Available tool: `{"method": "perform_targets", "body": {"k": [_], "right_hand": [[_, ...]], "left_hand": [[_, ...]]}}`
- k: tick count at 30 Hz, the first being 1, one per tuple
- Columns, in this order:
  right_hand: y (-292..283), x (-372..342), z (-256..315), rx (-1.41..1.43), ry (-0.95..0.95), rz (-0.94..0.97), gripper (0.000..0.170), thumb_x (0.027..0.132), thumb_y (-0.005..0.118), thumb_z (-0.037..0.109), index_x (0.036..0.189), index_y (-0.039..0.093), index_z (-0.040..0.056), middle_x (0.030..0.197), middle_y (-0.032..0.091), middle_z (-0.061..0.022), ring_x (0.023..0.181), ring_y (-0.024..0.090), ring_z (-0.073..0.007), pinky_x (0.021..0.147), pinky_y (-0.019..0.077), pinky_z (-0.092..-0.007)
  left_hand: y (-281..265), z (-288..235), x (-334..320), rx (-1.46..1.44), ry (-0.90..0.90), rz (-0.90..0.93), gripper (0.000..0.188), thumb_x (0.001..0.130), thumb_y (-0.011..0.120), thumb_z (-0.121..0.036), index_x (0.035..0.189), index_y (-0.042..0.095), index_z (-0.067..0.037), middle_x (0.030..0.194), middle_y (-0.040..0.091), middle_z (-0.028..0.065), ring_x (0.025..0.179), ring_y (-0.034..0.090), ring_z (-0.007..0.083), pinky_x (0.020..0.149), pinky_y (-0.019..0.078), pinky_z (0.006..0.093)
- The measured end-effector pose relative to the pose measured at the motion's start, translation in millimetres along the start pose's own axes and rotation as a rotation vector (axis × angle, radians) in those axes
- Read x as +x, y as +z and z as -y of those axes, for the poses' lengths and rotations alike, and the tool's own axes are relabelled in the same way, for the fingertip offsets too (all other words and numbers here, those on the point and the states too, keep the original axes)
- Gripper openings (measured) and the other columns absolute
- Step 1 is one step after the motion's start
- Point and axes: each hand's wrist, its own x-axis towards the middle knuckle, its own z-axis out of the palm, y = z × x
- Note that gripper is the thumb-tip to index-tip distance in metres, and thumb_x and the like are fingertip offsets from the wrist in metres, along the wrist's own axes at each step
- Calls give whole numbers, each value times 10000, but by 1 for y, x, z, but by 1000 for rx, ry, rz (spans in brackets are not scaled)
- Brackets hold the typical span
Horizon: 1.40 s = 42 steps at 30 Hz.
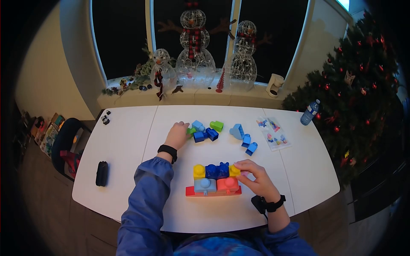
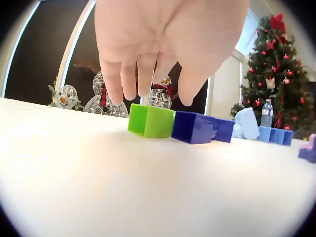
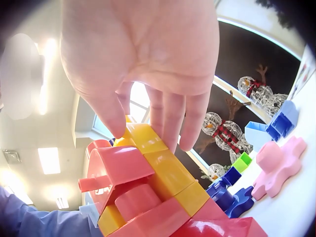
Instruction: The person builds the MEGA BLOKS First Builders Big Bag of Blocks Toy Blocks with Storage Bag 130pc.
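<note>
My left hand (image 1: pixel 176 137) reaches to the loose blocks at the back of the table. In the left wrist view its loosely extended fingers hang just above a green block (image 2: pixel 159 122), with dark blue blocks (image 2: pixel 193 127) beside it. My right hand (image 1: pixel 259 181) pinches the yellow block (image 1: pixel 234 171) at the right end of a built block row, between thumb and fingers. That build has a red base (image 1: pixel 190 191), a light blue block (image 1: pixel 205 185), a coral block (image 1: pixel 227 184), dark blue blocks (image 1: pixel 217 171) and another yellow block (image 1: pixel 199 171). A pink flower-shaped block (image 3: pixel 280 165) lies near the right hand.
Light blue pieces (image 1: pixel 246 140) lie right of the loose pile, near a picture sheet (image 1: pixel 274 134). A water bottle (image 1: pixel 310 112) stands at the back right corner. On the left lie a black case (image 1: pixel 102 173) and small black items (image 1: pixel 105 118).
</note>
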Motion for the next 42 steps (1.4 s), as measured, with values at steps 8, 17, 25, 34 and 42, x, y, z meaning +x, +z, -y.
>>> {"method": "perform_targets", "body": {"k": [8,17,25,34,42], "right_hand": [[1,2,-1,7,-21,-11,393,939,721,-1,1323,682,71,1227,693,-103,1038,670,-179,860,541,-273],[2,0,-4,11,-42,-27,404,933,720,-6,1328,680,68,1189,689,-83,928,625,-149,782,503,-251],[4,0,-3,22,-39,-37,417,931,715,-15,1337,677,75,1174,686,-77,891,602,-140,770,489,-247],[4,0,-3,23,-36,-36,425,934,714,-14,1345,677,88,1171,685,-73,900,602,-141,781,492,-253],[-15,9,12,-36,-13,109,348,941,726,23,1285,713,73,1184,689,-72,909,636,-151,801,520,-265]], "left_hand": [[-52,-14,-29,-112,-98,84,290,819,781,-129,1069,715,3,1019,689,184,963,673,329,898,565,385],[-123,-96,-122,-1160,10,-67,418,919,734,-9,1297,558,21,1193,646,79,1131,643,183,1049,516,355],[-94,-103,-145,-923,63,-90,429,853,790,8,1252,634,19,1180,663,107,1129,655,208,1058,499,361],[-89,-98,-144,-923,95,-125,441,840,823,-76,1250,665,-36,1090,703,110,1020,690,241,924,548,337],[-108,-122,-153,-871,50,-7,742,832,861,-113,1474,499,-31,1312,640,132,1230,628,272,1104,472,408]]}}
